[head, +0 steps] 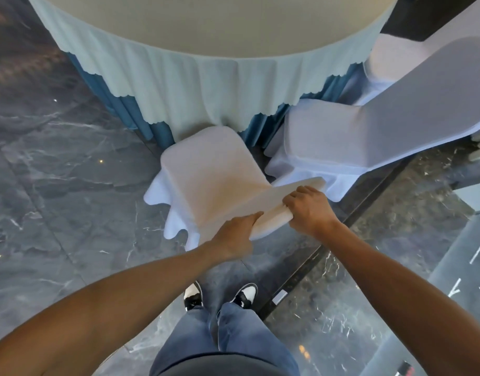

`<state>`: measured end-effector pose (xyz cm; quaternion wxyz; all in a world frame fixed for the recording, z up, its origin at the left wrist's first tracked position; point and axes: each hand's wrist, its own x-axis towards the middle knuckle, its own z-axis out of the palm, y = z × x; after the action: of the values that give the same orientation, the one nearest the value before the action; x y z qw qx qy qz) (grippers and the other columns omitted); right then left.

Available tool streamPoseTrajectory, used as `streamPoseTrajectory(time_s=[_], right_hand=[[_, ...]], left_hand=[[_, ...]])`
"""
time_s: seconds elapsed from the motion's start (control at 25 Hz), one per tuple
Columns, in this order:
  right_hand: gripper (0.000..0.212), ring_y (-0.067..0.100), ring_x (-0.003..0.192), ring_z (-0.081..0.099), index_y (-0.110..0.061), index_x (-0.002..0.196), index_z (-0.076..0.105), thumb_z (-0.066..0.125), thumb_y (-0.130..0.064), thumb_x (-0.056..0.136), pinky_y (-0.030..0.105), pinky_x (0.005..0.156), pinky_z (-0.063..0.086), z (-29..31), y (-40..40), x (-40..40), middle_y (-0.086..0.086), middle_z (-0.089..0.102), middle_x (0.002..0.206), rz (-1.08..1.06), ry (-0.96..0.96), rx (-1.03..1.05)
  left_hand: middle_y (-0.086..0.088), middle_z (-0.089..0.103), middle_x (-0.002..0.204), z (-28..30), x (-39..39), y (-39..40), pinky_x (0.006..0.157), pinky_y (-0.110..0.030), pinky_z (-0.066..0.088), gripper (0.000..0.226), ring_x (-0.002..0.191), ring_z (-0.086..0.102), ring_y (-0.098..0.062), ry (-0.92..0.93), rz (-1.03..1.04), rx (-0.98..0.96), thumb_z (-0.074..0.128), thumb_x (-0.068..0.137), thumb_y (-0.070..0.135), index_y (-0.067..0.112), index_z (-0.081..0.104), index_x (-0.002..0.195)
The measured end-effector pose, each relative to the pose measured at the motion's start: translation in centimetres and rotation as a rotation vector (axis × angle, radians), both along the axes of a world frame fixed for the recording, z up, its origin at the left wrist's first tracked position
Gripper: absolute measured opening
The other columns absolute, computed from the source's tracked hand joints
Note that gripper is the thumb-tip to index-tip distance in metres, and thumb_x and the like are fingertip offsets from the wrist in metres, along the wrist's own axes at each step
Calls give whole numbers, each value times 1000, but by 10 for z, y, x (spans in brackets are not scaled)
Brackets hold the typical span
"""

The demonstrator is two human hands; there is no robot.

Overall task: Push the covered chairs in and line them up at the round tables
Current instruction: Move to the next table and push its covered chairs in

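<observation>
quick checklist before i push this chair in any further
1. Grip: left hand and right hand both hold the chair by its back top: ok.
2. Seat front meets the tablecloth: ok.
3. Gap to the next chair: narrow, covers nearly touch: cannot tell.
4. Squared to the table: seat angled slightly: not ok.
5. Cover hem bunched on the floor: cannot tell if it snags.

dark marble floor (57, 164), black-and-white sneakers (193, 295), blue jeans (233, 337)
</observation>
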<state>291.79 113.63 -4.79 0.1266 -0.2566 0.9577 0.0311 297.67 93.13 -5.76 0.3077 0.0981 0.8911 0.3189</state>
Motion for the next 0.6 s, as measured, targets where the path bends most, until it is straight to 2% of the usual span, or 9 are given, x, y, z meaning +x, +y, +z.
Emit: streamPoseTrajectory(time_s=[0.12,0.24,0.36,0.44,0.52,0.56,0.6], right_hand=[[18,23,80,59,-17,83,70,63,-15,66,34,70,52,-3,13,-19,-1,69,80,-79,-11,74],[14,23,78,58,-17,80,67,62,-12,68,31,64,47,-4,16,-48,0,67,77,-125,27,65],[9,23,80,57,-16,80,64,59,-13,73,31,63,40,-3,11,-76,0,65,77,-137,39,58],[14,25,85,58,-16,84,65,55,-13,74,33,75,42,-2,6,-106,2,65,79,-140,25,39],[20,27,88,60,-16,87,68,56,-11,73,40,102,40,-2,2,-131,5,68,81,-156,41,-15],[22,27,88,61,-17,88,70,56,-10,72,43,109,36,-4,-2,-147,5,69,81,-160,43,-38],[23,27,87,62,-16,88,70,56,-9,71,44,110,36,-5,-6,-166,5,69,81,-165,27,-50]], left_hand=[[-1,63,126,4,-23,10,85,-38,52,77,105,62,-26,18,1,-36,70,83,10,34,39,149],[1,68,110,0,-58,14,70,-34,48,77,92,64,-28,20,38,-94,59,77,7,46,43,141],[2,68,112,1,-90,11,75,-39,52,75,96,64,-33,13,59,-131,54,76,9,50,44,139],[1,68,116,2,-119,10,78,-40,51,70,99,63,-34,49,81,-146,56,81,12,49,45,140],[2,68,116,1,-145,8,76,-38,48,66,100,63,-32,84,96,-171,58,83,14,48,47,140],[2,68,115,0,-159,4,75,-36,47,66,99,64,-31,96,109,-184,58,83,14,48,48,138],[3,69,113,-1,-178,0,73,-35,46,66,98,64,-31,104,118,-192,58,83,13,49,49,137]])
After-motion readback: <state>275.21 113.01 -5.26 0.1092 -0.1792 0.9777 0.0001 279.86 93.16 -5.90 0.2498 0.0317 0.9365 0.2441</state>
